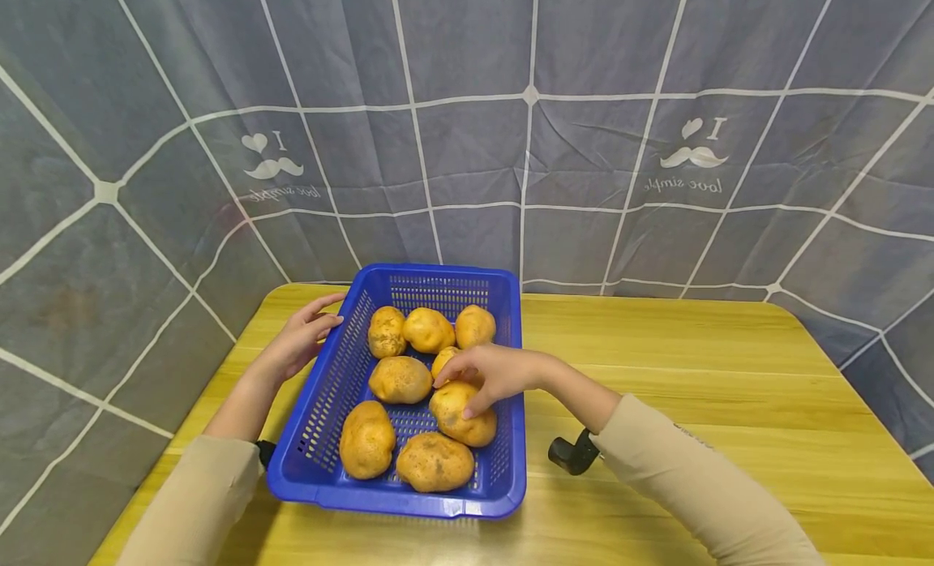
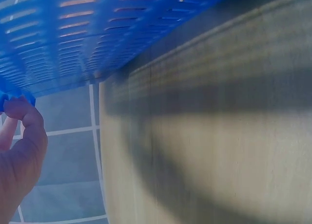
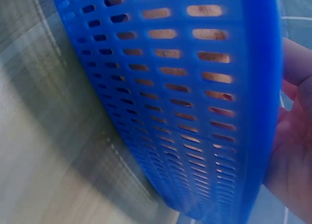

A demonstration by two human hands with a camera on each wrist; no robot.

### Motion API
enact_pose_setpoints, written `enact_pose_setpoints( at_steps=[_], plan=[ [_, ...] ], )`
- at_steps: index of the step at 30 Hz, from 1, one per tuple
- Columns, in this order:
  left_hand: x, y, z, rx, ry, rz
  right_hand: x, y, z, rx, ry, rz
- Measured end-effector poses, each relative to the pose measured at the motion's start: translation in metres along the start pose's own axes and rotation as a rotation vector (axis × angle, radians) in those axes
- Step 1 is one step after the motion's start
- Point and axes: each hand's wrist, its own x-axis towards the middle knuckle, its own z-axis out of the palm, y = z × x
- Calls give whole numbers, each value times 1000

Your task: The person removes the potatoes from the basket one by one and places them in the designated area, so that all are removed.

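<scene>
Left hand point(image 1: 299, 339): at the left rim, fingers loosely bent, tips touching; whether they pinch, cannot tell. Best use: light, steady pressure, so nothing slides.

Basket point(image 1: 413, 420): blue, slotted, on the surface point(image 1: 693, 347); holds eight potatoes, one of them in the right hand's grasp.

Near-left potato point(image 1: 367, 440): well apart from that grasp; leave alone.

Mid potato point(image 1: 400, 379): just left of the gripped one; fingers on that side have a narrow gap, so should go in tips first.

Front potato point(image 1: 435, 462): close below the gripped one; liable to be nudged by a sideways pull.

Half-hidden potato point(image 1: 443, 358): beyond the fingers, partly covered; should not be caught up with the grip.

Held potato point(image 1: 474, 430): inside the basket, right side. Grip best deepened below its widest part, then raised straight.

Right hand point(image 1: 503, 371): fingers and thumb spread to the potato's width, curled about its upper part.

Wrist mount point(image 1: 572, 454): black, outside the right wall; wants clearance from the rim.
</scene>
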Motion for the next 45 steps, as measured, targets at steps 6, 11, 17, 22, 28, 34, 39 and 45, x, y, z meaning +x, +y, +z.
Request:
enact_pose_setpoints(
  at_steps=[6, 11, 17, 22, 28, 34, 39, 45],
  plan=[
    [3, 0, -1, -41, -7, -23, 1, -1, 2, 37, -22, 22],
    [5, -2, -3, -98, -11, -37, 3, 0, 2, 39, -34, 43],
    [6, -3, -3, -130, -13, -40, 4, 0, 4, 34, -34, 61],
    [5, -2, -3, -149, -11, -43, 4, -2, 7, 21, -2, 79],
    [4, -1, -2, -157, -2, -44, 5, -1, 10, 11, 23, 84],
    [4, -1, 0, -181, 18, -58, 5, 0, 11, -11, 39, 80],
    [5, -1, 0, -183, 22, -64, 4, 1, 12, -29, 60, 67],
    [5, 0, 2, -217, 31, -80, 2, 2, 11, 0, 94, 66]
  ],
)
